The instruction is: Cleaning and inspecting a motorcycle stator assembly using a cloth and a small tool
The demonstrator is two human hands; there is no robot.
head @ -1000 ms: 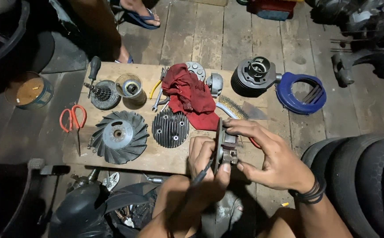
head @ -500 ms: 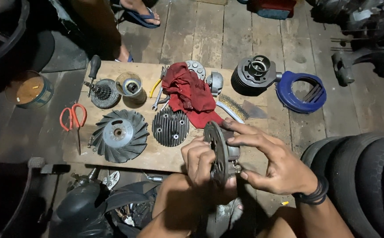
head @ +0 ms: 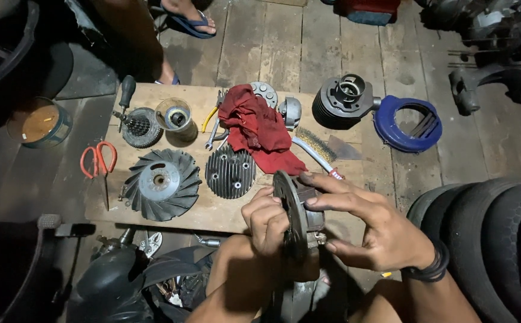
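Round metal part: a dark, flat, round metal part (head: 293, 218) is held on its edge, up above the near side of the wooden board.
Left hand: the left hand (head: 267, 222) is clenched around the near side of the round part, fingers curled over its rim.
Right hand: the right hand (head: 368, 224) grasps the other side of the same part, with its fingers stretched across the top. A dark band sits on that wrist.
Wooden board: the wooden board (head: 212, 209) lies flat on the floor and carries most of the other things.
Finned head: a grey finned piece (head: 230, 173) lies just beside the hands.
Fan wheel: a grey fan wheel (head: 161, 183) with curved blades lies left of the finned piece.
Red rag: a red rag (head: 254, 128) lies bunched up on the board, past the finned piece.
Scissors: scissors (head: 99, 164) with orange handles lie at the left edge of the board.
Cylinder: a dark ribbed cylinder (head: 344, 101) stands on the floor, just off the board.
Blue cover: a blue round cover (head: 407, 124) lies next to the cylinder.
Tyres: black tyres (head: 488, 239) lie on the right.
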